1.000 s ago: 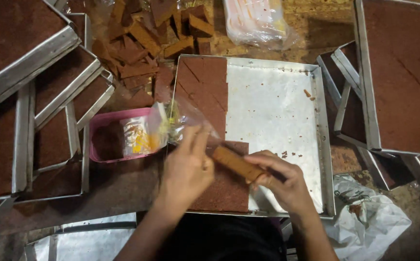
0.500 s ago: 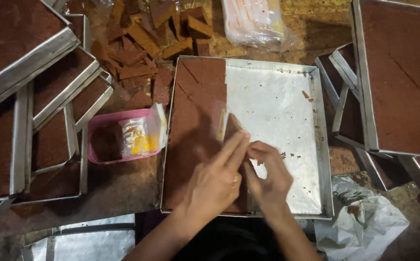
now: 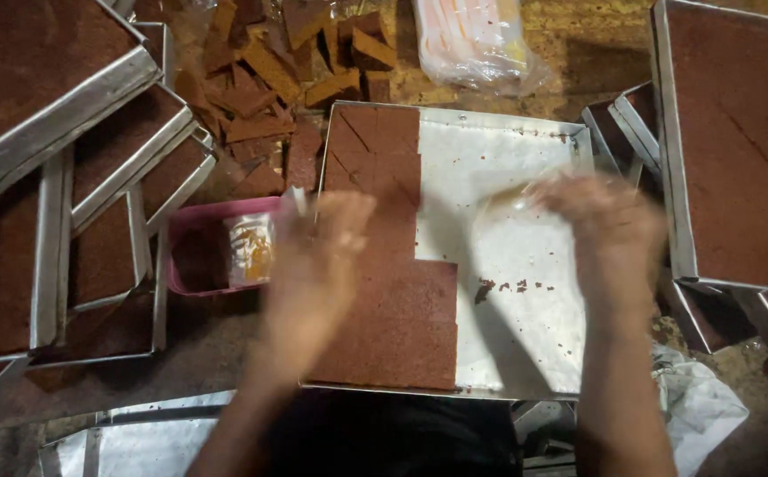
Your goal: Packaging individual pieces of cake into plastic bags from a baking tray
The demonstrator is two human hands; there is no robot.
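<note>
Since the earlier frame both hands have parted from the middle of the metal tray (image 3: 525,141): I log the left hand (image 3: 317,256) now over the cut edge of the brown slab (image 3: 384,300) beside the pink tub (image 3: 203,252), the right hand (image 3: 609,234) out near the tray's right rim. Both are motion-blurred; the right seems to pinch a clear wrapper (image 3: 507,199), the left's grip I cannot tell. I judge this a wrapping step between pieces; the next move calls for seating a cut piece squarely in the film
</note>
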